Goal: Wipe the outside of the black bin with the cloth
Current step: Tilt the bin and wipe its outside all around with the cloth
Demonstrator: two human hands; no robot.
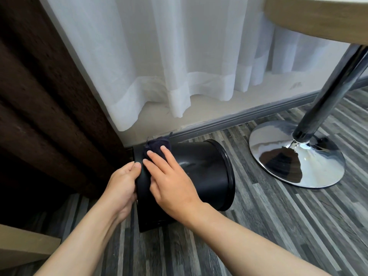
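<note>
Left hand (pixel 121 188) gripping black bin (pixel 201 172), right hand (pixel 169 182) flat on cloth (pixel 158 147)

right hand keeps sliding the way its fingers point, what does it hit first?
Likely the dark cloth bunched under the right hand's fingertips on the black bin; beyond that, the skirting board and wall. Depth is unclear.

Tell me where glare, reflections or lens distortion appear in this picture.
Head view: the chrome table base mirrors the room; a small glare spot sits on the black bin; the wide-angle lens bends the table pole and skirting; daylight glows through the white curtain.
</note>
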